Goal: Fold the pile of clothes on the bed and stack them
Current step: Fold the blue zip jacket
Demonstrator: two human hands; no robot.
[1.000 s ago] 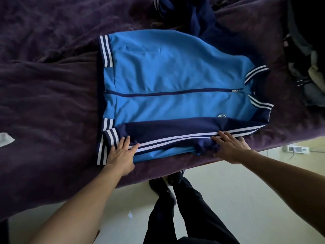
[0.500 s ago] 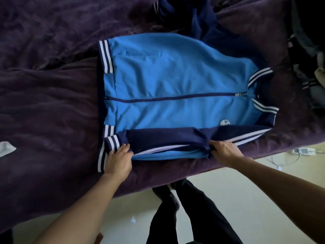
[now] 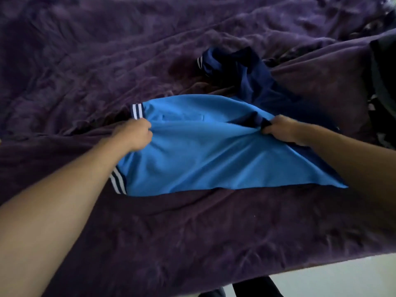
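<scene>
Fingertips of the left hand (image 3: 135, 133) and the right hand (image 3: 280, 130) are buried in bunched cloth of the blue jacket (image 3: 192, 159). The right forearm covers the jacket's right end (collar not seen). The navy sleeve (image 3: 248, 78) lies crumpled, its length lost in folds. The dark clothes pile (image 3: 383, 86) is cut by the right edge, the trouser legs (image 3: 255, 288) by the bottom edge.
</scene>
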